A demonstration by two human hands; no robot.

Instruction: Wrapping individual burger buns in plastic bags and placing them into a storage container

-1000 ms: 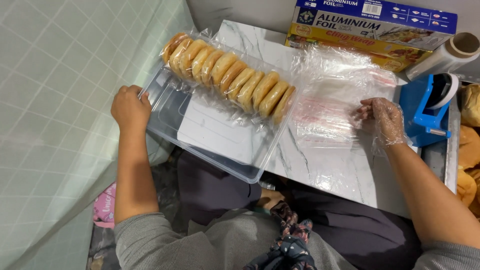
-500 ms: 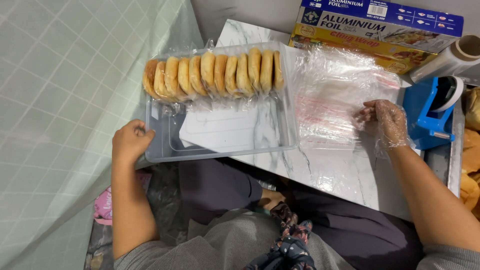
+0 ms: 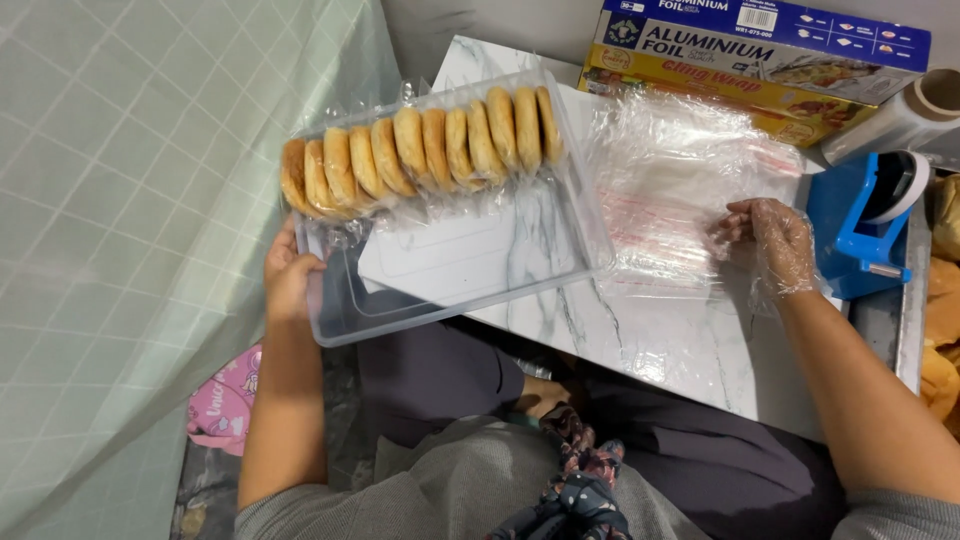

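My left hand [image 3: 292, 275] grips the left end of a clear plastic tray [image 3: 450, 290] that juts off the table's left edge. Along the tray's far side stands a row of several round golden buns [image 3: 420, 150], wrapped in clear film. My right hand [image 3: 770, 245], in a thin clear glove, rests with its fingers curled on a pile of clear plastic bags [image 3: 680, 180] spread on the white marble table [image 3: 640, 340]. The tray's right end touches the bags.
Two long boxes of foil and wrap [image 3: 760, 50] lie at the table's far edge. A blue tape dispenser [image 3: 865, 225] and a roll of clear film [image 3: 900, 120] stand at the right. More buns [image 3: 940, 300] show at the right edge. A green checked cloth [image 3: 130, 200] hangs on the left.
My left hand has swung the tray round so that the row of buns lies nearly level. The right hand has stayed on the bags.
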